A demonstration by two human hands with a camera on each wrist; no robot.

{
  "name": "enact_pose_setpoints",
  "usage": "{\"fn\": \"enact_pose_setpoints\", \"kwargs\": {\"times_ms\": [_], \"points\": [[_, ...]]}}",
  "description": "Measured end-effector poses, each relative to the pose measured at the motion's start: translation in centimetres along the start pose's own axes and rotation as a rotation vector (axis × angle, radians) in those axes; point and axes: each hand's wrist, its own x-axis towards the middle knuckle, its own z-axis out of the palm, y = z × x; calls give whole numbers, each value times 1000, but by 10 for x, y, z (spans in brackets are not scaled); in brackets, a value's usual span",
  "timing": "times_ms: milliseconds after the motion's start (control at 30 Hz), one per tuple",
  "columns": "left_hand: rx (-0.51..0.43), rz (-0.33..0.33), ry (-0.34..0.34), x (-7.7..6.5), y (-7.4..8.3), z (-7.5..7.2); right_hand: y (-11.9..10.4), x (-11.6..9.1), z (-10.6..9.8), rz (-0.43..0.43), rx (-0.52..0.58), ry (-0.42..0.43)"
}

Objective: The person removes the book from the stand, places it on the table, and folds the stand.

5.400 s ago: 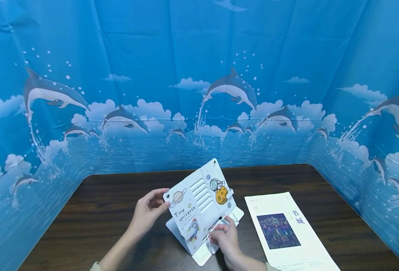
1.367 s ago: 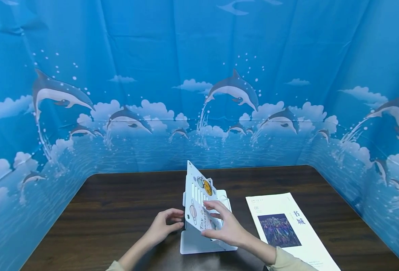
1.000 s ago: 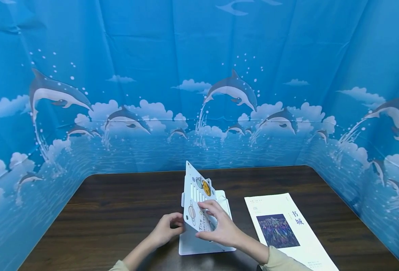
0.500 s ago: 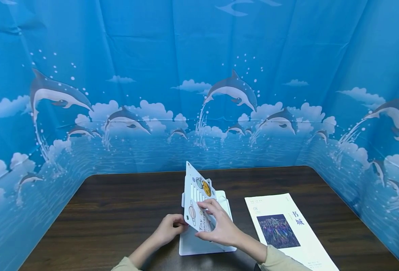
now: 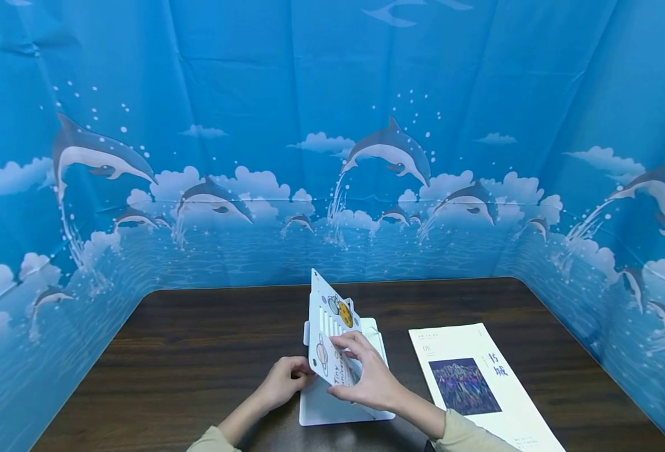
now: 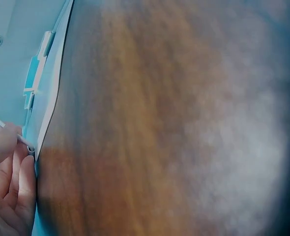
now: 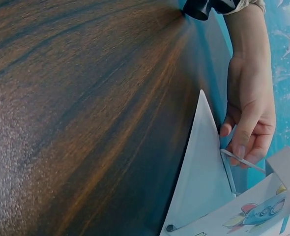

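Note:
A white folding book stand (image 5: 325, 317) with a "Tiny universe" print stands turned sideways on the table, its slotted panel raised at a slant over the flat base (image 5: 326, 408). My right hand (image 5: 368, 380) holds the panel, fingers on the printed face and thumb at its lower edge. Behind the panel, my left hand (image 5: 281, 383) reaches in low from the left. In the right wrist view that left hand (image 7: 253, 123) pinches a thin wire support rod (image 7: 243, 161) between thumb and fingers. The left wrist view shows the rod's end (image 6: 30, 149) close to the base.
To the right lies a white book (image 5: 513, 402) with a dark picture on its cover. Dark wood table (image 5: 196, 339) surrounds the stand. A blue dolphin-printed curtain (image 5: 253, 125) hangs behind the table.
Over five seconds the stand has turned sideways; my left hand went from its top corner to the rod behind, my right from the front ledge to the panel. Lately both barely move.

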Motion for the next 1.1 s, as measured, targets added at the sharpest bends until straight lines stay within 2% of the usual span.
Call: {"fn": "enact_pose_setpoints", "kwargs": {"times_ms": [233,400,567,700,833,967,1100], "points": [[-14,18,2,-1,-1,0,-1,-4,-2,2,31,68],[-9,3,11,0,1,0,4,-8,-9,-36,65,104],[1,4,10,0,1,1,9,-13,-17,-101,90,113],[5,8,7,0,2,1,9,-17,-23,-76,140,101],[48,2,5,0,4,1,9,-21,-29,-34,172,96],[108,-3,6,1,7,2,10,-23,-33,-37,193,93],[159,-4,6,2,9,3,13,-25,-35,-31,259,87]]}}
